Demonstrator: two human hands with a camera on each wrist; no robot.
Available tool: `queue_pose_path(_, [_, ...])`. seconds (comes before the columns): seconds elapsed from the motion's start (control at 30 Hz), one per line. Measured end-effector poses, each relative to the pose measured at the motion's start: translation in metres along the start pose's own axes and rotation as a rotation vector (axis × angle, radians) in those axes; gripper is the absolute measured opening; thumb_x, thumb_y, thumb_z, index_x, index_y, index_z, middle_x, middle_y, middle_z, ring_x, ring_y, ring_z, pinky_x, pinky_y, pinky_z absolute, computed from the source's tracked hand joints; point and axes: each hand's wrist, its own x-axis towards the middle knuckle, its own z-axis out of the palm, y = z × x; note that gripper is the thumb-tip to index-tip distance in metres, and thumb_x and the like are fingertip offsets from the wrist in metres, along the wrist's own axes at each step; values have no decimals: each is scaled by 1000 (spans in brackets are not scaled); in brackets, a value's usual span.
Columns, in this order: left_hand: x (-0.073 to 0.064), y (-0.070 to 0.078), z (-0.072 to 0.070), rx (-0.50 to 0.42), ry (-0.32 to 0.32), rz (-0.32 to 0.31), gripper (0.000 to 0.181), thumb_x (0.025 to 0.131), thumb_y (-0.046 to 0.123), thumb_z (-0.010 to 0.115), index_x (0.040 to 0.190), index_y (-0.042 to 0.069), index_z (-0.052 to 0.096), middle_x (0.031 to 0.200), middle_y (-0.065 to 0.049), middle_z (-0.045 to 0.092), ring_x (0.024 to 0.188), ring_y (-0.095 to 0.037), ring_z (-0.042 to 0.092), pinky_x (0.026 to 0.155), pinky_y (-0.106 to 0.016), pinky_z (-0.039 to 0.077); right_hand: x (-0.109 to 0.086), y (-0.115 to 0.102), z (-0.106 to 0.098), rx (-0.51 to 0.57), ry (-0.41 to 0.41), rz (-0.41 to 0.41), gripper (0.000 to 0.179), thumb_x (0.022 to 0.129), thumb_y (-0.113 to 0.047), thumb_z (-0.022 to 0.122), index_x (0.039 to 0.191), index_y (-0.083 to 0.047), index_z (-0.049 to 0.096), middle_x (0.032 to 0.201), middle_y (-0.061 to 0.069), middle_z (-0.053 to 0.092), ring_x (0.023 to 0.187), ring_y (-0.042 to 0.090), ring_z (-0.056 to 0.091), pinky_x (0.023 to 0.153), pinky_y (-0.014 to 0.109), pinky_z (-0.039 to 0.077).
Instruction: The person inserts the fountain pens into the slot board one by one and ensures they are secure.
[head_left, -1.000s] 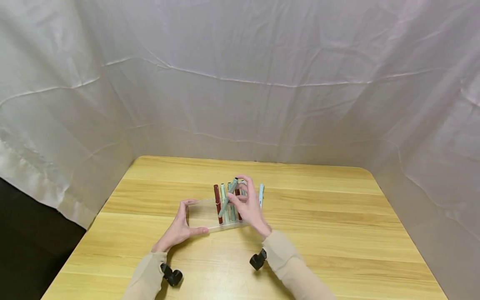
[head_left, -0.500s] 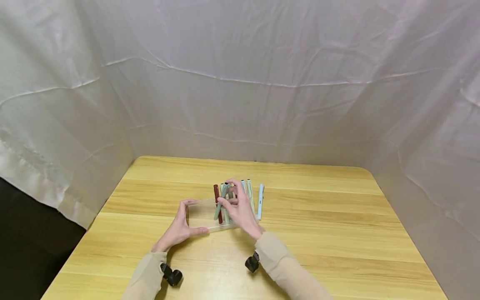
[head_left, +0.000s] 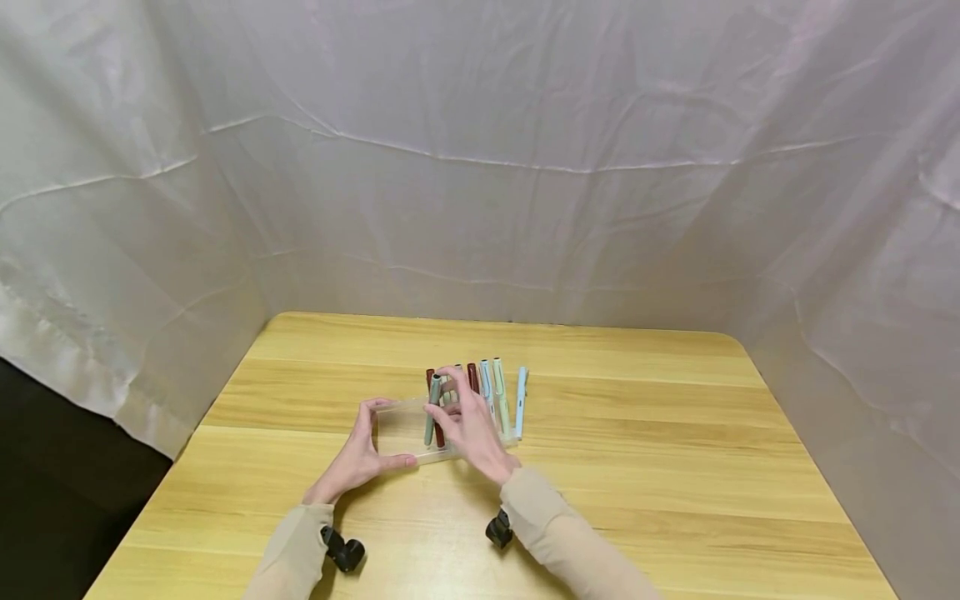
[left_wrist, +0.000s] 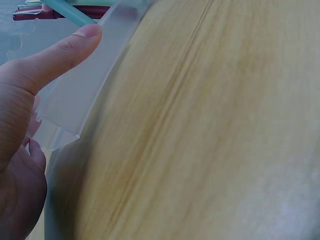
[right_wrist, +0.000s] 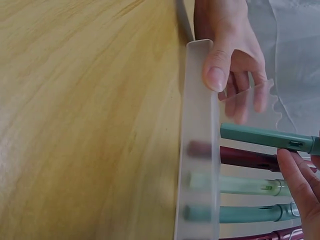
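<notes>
My left hand (head_left: 360, 457) grips the left end of a clear plastic pen rack (right_wrist: 199, 110), thumb on its front wall and fingers around the far side. A teal pen (right_wrist: 260, 136) is pinched between the thumb and fingers of my right hand (head_left: 471, 429). It overlaps the leftmost seated pen, a dark red one (right_wrist: 245, 158), in the head view. Beyond that in the rack lie a pale green pen (right_wrist: 247, 185), another teal pen (right_wrist: 250, 214) and another dark red pen (right_wrist: 265, 237). My right hand partly hides these in the head view.
Toward the rack's right end are a light blue pen (head_left: 487, 379), a pale green pen (head_left: 501, 392) and another light blue pen (head_left: 521, 404). The wooden table (head_left: 675, 467) carries it all, with pale curtains (head_left: 525, 233) behind and at both sides.
My right hand has moved left along the rack with the teal pen, which has turned from slanted to nearly in line with the other pens. My left hand has stayed put.
</notes>
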Motion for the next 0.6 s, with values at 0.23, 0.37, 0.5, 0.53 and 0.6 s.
queue_pose_path(0.23, [0, 0, 0, 6, -7, -6, 102, 68, 25, 94, 143, 8, 27, 149, -17, 36, 143, -41, 34, 120, -71, 20, 0, 4, 3, -21, -12, -18, 51, 97, -15, 66, 141, -15, 40, 109, 18, 66, 79, 28, 76, 73, 21, 63])
queue_pose_path(0.37, [0, 0, 0, 3, -8, -5, 102, 68, 25, 94, 143, 9, 27, 150, -17, 35, 144, -41, 32, 121, -71, 19, 0, 5, 5, -53, -19, -22, 52, 97, -14, 66, 142, -15, 39, 110, 17, 66, 78, 26, 76, 71, 17, 61])
queue_pose_path(0.5, [0, 0, 0, 3, -8, -4, 103, 67, 25, 94, 143, 8, 27, 150, -18, 35, 145, -41, 31, 121, -70, 18, 0, 5, 6, -82, -28, -18, 54, 97, -14, 66, 143, -17, 38, 113, 20, 67, 79, 26, 76, 71, 16, 61])
queue_pose_path(0.53, [0, 0, 0, 5, -8, -4, 103, 67, 25, 94, 143, 8, 27, 150, -18, 35, 145, -41, 31, 122, -70, 18, 0, 5, 7, -83, -32, -17, 55, 97, -14, 65, 144, -17, 37, 114, 21, 67, 79, 27, 76, 71, 16, 61])
queue_pose_path(0.6, [0, 0, 0, 7, -7, -2, 103, 67, 25, 94, 143, 7, 27, 150, -18, 35, 146, -41, 31, 122, -70, 17, 0, 5, 8, -92, -39, -16, 55, 97, -15, 65, 144, -16, 37, 116, 24, 68, 79, 28, 76, 71, 16, 61])
